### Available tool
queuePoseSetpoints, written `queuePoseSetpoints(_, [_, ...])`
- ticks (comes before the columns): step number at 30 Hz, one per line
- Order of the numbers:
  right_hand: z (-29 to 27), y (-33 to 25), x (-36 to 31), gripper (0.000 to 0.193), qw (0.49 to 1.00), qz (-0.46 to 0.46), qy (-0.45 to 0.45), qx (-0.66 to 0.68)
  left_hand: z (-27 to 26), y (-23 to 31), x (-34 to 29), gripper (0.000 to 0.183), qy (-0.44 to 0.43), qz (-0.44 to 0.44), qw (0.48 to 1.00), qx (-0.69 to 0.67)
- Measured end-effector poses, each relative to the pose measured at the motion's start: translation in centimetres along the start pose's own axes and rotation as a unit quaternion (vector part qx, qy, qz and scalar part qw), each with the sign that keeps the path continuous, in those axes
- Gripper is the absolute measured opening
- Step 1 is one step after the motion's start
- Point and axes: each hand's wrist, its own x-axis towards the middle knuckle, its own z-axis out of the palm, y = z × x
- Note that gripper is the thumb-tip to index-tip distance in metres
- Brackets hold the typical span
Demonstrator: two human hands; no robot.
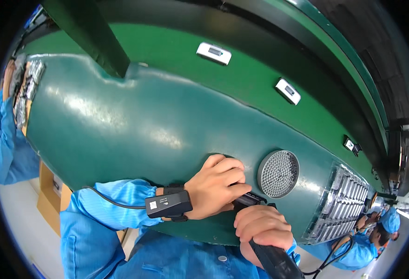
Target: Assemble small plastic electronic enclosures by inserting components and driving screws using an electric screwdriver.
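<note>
My left hand [219, 186] is closed over a small black part [250, 199] low on the table, its fingers curled around and covering most of it. Wrapped in my right hand [264, 229] is a black electric screwdriver [276, 260], its thick body slanting down to the lower edge. The tool's front end lies against or very near the black part; its tip is hidden. Just beyond my hands stands a round grey dish [279, 174], its inside covered with small pits or pieces too fine to tell.
A clear tray [341, 204] of several parts lies at right. White devices [214, 53] sit on the green belt [167, 44] beyond the mat [121, 121]. A dark green post [90, 37] rises far left. Co-workers sit left [14, 144] and right [360, 251].
</note>
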Motion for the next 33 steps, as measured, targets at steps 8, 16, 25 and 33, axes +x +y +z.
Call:
queuePoseSetpoints(8, [-6.1, -2.6, 1.4, 0.075, 0.970, -0.008, 0.196, 0.144, -0.5, 0.8, 1.2, 0.057, -0.051, 0.009, 0.999, 0.014])
queuePoseSetpoints(16, [-16.9, 0.9, 1.6, 0.090, 0.820, 0.007, 0.544, 0.178, -0.8, 1.1, 1.7, 0.080, -0.061, 0.019, 0.996, 0.066])
queuePoseSetpoints(25, [-14.1, 1.3, 2.4, 0.089, 0.810, 0.085, 0.527, 0.243, -0.5, 0.3, 1.3, 0.063, -0.078, 0.029, 0.990, 0.110])
queuePoseSetpoints(33, [-13.4, 0.5, 3.2, 0.086, 0.798, 0.103, 0.540, 0.246, -4.3, -1.9, 2.5, 0.058, -0.047, 0.057, 0.989, 0.129])
